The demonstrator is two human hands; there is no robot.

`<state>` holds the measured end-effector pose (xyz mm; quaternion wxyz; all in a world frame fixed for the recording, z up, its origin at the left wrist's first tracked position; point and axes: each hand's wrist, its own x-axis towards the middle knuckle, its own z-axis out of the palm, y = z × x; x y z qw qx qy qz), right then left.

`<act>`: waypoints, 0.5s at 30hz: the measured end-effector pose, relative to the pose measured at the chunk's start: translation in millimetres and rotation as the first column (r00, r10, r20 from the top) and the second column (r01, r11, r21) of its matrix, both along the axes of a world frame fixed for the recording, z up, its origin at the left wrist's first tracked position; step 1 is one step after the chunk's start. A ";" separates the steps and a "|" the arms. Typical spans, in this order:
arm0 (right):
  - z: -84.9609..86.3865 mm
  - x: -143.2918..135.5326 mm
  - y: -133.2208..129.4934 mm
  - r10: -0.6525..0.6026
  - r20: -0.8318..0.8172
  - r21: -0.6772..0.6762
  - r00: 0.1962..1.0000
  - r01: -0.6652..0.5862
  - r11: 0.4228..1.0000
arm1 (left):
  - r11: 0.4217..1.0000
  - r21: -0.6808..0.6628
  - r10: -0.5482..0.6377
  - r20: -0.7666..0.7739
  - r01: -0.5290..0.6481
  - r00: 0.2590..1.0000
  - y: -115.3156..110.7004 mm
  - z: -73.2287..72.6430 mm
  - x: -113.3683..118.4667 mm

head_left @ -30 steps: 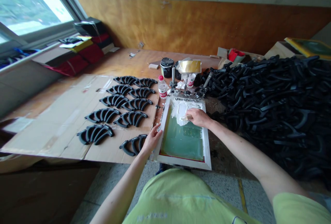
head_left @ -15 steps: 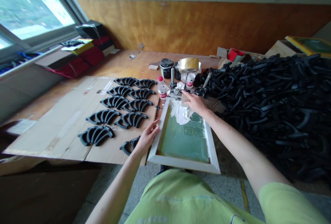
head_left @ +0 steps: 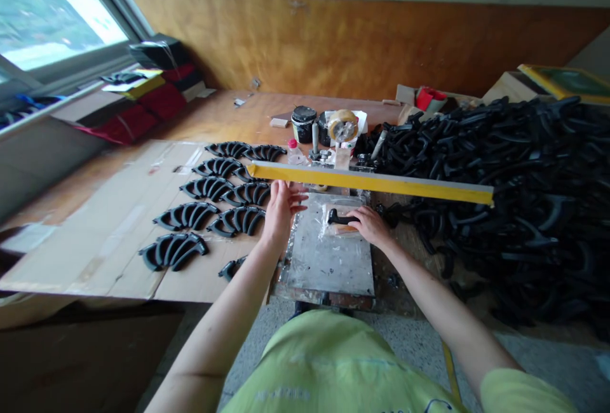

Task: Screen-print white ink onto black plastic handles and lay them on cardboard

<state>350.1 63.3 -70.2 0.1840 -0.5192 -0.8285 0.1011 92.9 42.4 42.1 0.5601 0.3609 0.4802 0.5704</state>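
Note:
My right hand [head_left: 372,225] has its fingers closed on one end of a black curved plastic handle [head_left: 339,217]. That handle lies on a small raised block on the grey metal base plate [head_left: 328,267]. The screen-printing frame [head_left: 372,183] is tilted up and seen edge-on, its yellow-taped side facing me above the plate. Just beneath the frame's left part is my left hand [head_left: 280,213], fingers stretched and apart; whether it touches the frame I cannot tell. Rows of similar black handles [head_left: 185,217] lie fanned in groups on cardboard to the left.
A large heap of black handles [head_left: 515,209] fills the right side. Behind the frame stand a dark tub [head_left: 304,124], a red-capped bottle [head_left: 293,150] and a roll of tape [head_left: 343,126]. Cardboard [head_left: 109,229] covers the table's left part.
The frame has swung up from lying flat, uncovering the metal plate. My right hand has left the squeegee-like piece at the back and now grips a black handle. My left hand has risen.

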 end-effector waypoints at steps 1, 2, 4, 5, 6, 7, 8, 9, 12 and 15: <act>3.5 -9.5 -8.1 -0.014 -0.020 0.001 1.000 0.014 1.000 | 0.993 -0.102 -0.066 0.016 0.067 0.998 -10.9 -12.3 6.3; 8.4 -19.6 -17.8 -0.034 -0.044 0.016 0.998 0.034 0.999 | 0.963 -0.217 -0.153 0.041 0.158 0.987 -23.9 -25.5 12.9; 18.7 -41.4 -41.8 -0.004 -0.078 0.074 0.997 0.009 0.997 | 0.868 -0.393 -0.274 0.130 0.303 0.953 -51.8 -51.0 24.5; 22.2 -51.8 -54.3 0.065 -0.082 0.104 0.995 -0.056 0.993 | 0.845 -0.434 -0.268 0.162 0.313 0.950 -64.8 -62.2 27.4; 23.6 -59.8 -65.4 0.165 -0.078 0.121 0.983 -0.155 0.980 | 0.843 -0.454 -0.234 0.174 0.289 0.957 -76.3 -72.1 26.9; 22.9 -63.6 -73.7 0.258 -0.078 0.129 0.963 -0.247 0.960 | 0.854 -0.461 -0.185 0.162 0.240 0.969 -86.1 -80.9 21.9; 19.9 -61.7 -78.2 0.318 -0.091 0.127 0.944 -0.305 0.944 | 0.866 -0.467 -0.135 0.126 0.179 0.983 -94.4 -89.0 11.9; 14.9 -53.1 -78.2 0.318 -0.119 0.120 0.940 -0.305 0.945 | 0.872 -0.479 -0.083 0.070 0.106 0.994 -101.7 -96.8 -3.3; -8.7 10.0 -55.0 -0.041 -0.222 0.064 0.974 0.057 0.996 | 0.826 -0.527 0.121 -0.181 -0.200 0.976 -123.6 -122.4 -72.4; -37.7 91.3 -21.2 -0.493 -0.121 0.000 0.862 0.497 0.868 | 0.684 -0.546 0.240 -0.458 -0.484 0.856 -149.3 -150.9 -145.6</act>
